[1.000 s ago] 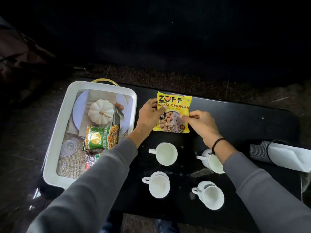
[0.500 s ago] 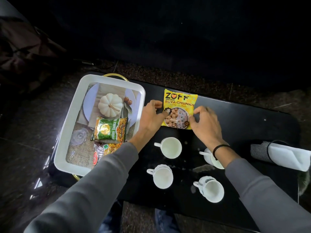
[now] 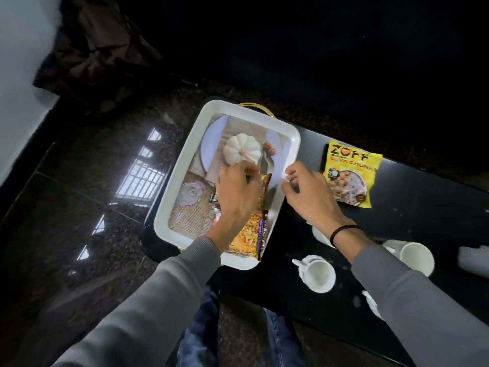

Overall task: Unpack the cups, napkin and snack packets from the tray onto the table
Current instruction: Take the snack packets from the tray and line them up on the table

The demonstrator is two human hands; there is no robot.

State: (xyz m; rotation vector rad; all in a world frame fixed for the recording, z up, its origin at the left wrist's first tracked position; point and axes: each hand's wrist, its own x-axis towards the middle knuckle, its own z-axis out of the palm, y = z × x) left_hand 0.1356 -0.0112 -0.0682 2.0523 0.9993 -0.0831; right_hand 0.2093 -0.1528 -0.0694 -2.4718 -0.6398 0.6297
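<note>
A white tray [image 3: 169, 207] stands on the left end of the black table [image 3: 423, 207]. My left hand [image 3: 235, 200] is inside the tray, fingers pinched on the top edge of an orange-and-green snack packet [image 3: 248, 234] whose lower end overlaps the tray's near rim. My right hand [image 3: 309, 200] hovers over the tray's right rim, fingers apart and holding nothing. A yellow soya chunks packet [image 3: 352, 173] lies flat on the table. White cups [image 3: 318, 276] [image 3: 416, 256] stand on the table near me; my right arm partly hides others. A blurred white napkin [image 3: 473, 260] sits at the right edge.
The tray's floor shows a white pumpkin [image 3: 240, 152] and a clear round glass piece [image 3: 190, 193]. A gold handle [image 3: 256, 105] sticks out at the tray's far end. Dark glossy floor [image 3: 79, 207] lies to the left, and my knees are below the table's near edge.
Both hands let go of the yellow packet, which now lies on the table, and moved left. My left hand reached into the tray and closed on a snack packet. The view swung left.
</note>
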